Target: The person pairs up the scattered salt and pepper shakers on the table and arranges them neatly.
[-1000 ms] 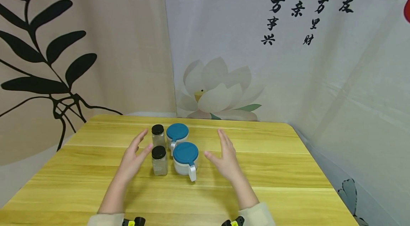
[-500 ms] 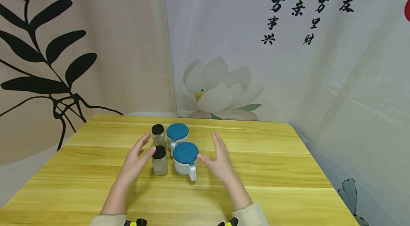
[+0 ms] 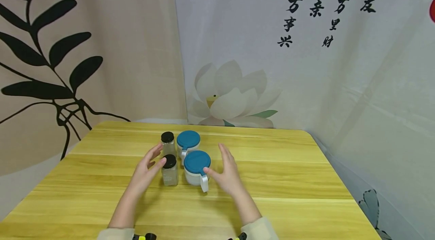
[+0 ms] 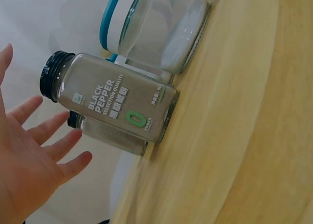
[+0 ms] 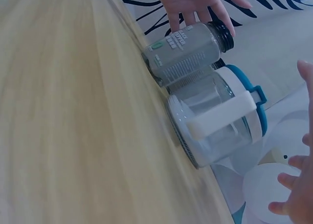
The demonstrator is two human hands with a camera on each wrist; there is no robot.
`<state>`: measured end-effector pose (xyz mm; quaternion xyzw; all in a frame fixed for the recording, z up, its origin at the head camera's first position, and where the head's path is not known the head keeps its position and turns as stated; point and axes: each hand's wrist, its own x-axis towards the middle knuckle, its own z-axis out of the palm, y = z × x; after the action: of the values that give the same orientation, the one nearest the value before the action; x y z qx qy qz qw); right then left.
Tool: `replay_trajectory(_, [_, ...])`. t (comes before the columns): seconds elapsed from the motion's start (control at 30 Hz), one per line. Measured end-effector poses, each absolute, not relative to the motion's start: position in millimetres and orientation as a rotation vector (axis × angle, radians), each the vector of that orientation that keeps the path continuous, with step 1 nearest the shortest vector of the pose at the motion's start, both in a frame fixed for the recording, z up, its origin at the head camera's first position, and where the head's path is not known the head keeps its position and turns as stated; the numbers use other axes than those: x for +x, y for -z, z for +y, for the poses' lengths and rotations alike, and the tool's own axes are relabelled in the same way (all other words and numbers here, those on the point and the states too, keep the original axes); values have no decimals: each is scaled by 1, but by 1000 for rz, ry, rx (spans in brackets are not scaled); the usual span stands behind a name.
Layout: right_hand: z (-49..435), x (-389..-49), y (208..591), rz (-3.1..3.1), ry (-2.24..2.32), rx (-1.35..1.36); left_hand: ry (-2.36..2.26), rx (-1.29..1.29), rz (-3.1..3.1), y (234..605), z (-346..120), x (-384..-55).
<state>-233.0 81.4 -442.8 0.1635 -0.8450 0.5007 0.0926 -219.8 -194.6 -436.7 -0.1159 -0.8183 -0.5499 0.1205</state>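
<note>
My left hand [image 3: 145, 172] is beside the near black pepper jar [image 3: 170, 176], fingers spread and thumb tip right at its black lid in the head view. The jar [image 4: 117, 99] holds greyish powder and carries a printed label. Behind it stands a second black-lidded jar [image 3: 168, 147]. My right hand [image 3: 229, 175], fingers extended, is to the right of the near blue-lidded glass seasoning jar [image 3: 197, 162]; its thumb overlaps the jar's edge in that view. This jar has a white handle [image 5: 222, 115] and some white contents low inside. Another blue-lidded jar [image 3: 188, 140] stands behind it.
The jars stand close together on a yellow wood-grain table [image 3: 289, 179]. Its far edge meets a backdrop cloth [image 3: 238, 43] printed with a lotus and characters. Black leaf shapes [image 3: 37, 90] mark the cloth at left.
My right hand has moved left, toward the near blue-lidded jar. My left hand has shifted slightly right, toward the pepper jars. The jars have stayed in place.
</note>
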Motion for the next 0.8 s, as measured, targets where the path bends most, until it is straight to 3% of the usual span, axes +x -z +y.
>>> replay_trajectory(0.8, [65,-233,465,-2511,-1597,532,1677,-343,-2399,450,-191,-222])
